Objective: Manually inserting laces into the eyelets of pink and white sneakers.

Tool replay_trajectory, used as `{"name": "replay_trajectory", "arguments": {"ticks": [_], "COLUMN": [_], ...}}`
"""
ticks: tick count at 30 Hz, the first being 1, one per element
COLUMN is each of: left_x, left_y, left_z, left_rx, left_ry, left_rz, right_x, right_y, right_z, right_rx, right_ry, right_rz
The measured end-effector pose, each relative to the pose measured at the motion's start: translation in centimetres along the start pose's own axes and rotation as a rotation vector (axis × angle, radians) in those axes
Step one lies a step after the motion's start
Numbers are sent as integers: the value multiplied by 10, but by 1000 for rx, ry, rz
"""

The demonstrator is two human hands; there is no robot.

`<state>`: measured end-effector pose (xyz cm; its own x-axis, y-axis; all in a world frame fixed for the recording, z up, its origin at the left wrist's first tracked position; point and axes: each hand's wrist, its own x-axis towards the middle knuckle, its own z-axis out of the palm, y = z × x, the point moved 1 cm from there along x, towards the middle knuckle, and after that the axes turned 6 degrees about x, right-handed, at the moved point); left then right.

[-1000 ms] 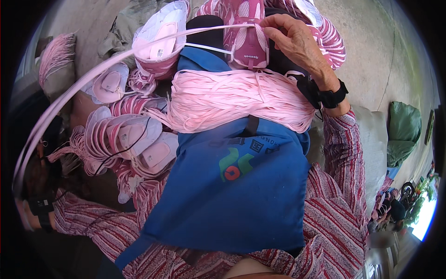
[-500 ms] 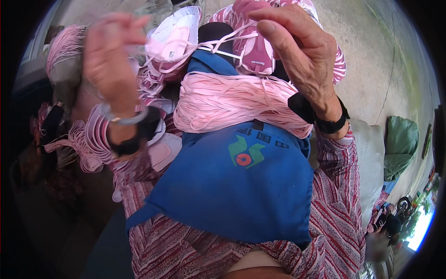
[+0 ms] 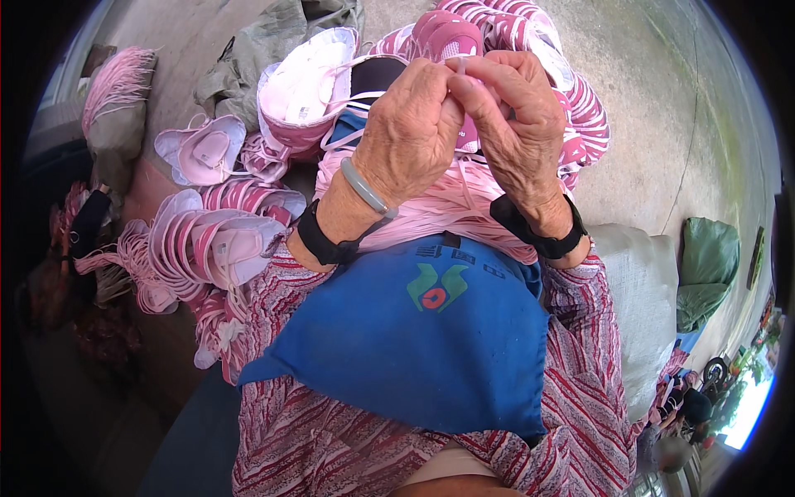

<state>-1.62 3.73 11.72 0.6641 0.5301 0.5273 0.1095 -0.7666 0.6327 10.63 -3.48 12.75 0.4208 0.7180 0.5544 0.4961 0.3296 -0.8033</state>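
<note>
My left hand point(image 3: 414, 124) and my right hand point(image 3: 520, 124) meet in front of me, their fingertips pinched together. Between them shows a small pale tip point(image 3: 461, 65), which looks like the end of a shoelace; most of it is hidden by the fingers. Below the hands, a thick bundle of pink shoelaces point(image 3: 406, 225) lies across the blue apron point(image 3: 397, 356) on my lap. Just left of my left hand is a pink-and-white shoe upper point(image 3: 302, 87), with laces running from it. A darker pink shoe upper point(image 3: 447, 37) is partly covered behind the fingers.
Stacked striped shoe uppers point(image 3: 586, 116) curve along the far right. More uppers point(image 3: 215, 244) and hanging laces point(image 3: 137, 257) are at my left. A grey-green cloth point(image 3: 273, 50) lies on the floor beyond. To the right are a pale sack point(image 3: 633, 315) and a green bag point(image 3: 708, 269).
My left hand, blurred and apart at the far left before, has swung right to meet my right hand. The right hand has moved slightly left and nearer, and its fingers have closed.
</note>
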Motion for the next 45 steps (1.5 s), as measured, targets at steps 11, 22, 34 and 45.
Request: {"name": "replay_trajectory", "arguments": {"ticks": [11,22,34,45], "left_x": [-5,-10,-11,-25], "left_y": [-2,0,-35,-85], "left_z": [0,7,-5,-294], "left_rx": [-616,-258,-676,545], "left_ry": [-98,-83,-118,1157], "left_rz": [-348,-136,-492,-356], "right_x": [-3,-1,20,-32], "right_y": [4,9,-6,10], "right_z": [-15,-9,-93,-330], "right_rx": [424,143,739,-37], "right_ry": [-143,-190,89,856], "right_rz": [342,102,424,80]}}
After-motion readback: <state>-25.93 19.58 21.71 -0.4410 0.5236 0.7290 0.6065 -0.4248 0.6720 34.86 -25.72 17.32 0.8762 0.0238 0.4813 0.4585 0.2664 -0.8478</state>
